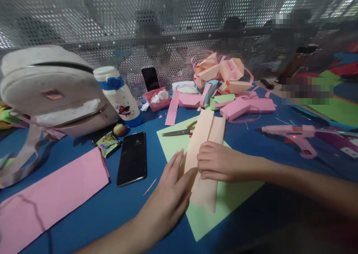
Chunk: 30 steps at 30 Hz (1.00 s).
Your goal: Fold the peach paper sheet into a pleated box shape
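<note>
A long strip of peach paper (200, 146), folded lengthwise with a raised flap, lies over a light green sheet (232, 196). My left hand (172, 190) rests along the strip's left edge, fingers stretched out and thumb across the paper. From the right, my right hand (216, 160) has its fingers curled together on the flap near the middle fold; its fingertips press against the paper. Scissors (177, 132) with dark blades lie on the green sheet, their handles partly hidden by the peach strip.
A pink glue gun (293, 132) with a red light lies right. Peach paper bags (220, 71) and pink folded boxes (248, 106) pile up behind. Leftward are a phone (131, 159), a pink sheet (56, 194), a bottle (119, 97), a snack packet (108, 144) and a backpack (56, 86).
</note>
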Tool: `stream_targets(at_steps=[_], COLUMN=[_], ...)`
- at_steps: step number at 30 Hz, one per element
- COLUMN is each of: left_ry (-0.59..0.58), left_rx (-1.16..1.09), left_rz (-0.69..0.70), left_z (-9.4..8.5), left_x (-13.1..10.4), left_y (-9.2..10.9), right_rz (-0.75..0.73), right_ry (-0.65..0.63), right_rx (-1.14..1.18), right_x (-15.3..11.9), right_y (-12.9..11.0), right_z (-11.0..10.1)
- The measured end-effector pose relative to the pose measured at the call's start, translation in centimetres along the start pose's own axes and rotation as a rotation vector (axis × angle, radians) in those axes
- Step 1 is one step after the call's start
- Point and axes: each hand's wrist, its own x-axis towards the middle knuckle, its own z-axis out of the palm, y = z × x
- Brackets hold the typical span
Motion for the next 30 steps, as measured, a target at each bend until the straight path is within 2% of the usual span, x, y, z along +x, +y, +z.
stream_targets(at_steps=[4,10,13,20,26,30], left_ry=[0.033,0.053,0.044,-0.095,-0.113,-0.108], left_rx=[0.101,0.042,-0.049,-0.127,-0.038,0.009], left_rz=[0.058,0.291,0.313,0.420,0.503,0.491], left_z=[-0.1,-0.4,-0.5,-1.6,-2.5,-2.3], left_x=[-0.1,-0.9,-1.1,-0.9,-0.5,-0.6], left_y=[-0.9,-1.9,-2.4,-3.2,-2.9,-2.7], right_rz=[0.013,0.043,0.071,0.064,0.065,0.066], right_ry=[-0.011,-0.069,-0.080,-0.045,-0.010,-0.007], right_rx=[0.016,0.098,0.150,0.176,0.163,0.171], right_x=[0.5,1.2,1.3,1.1,1.1,1.0], right_y=[-0.1,-1.0,-1.3,-1.3,-1.3,-1.4], right_z=[0.4,0.7,1.0,2.0,2.4,2.4])
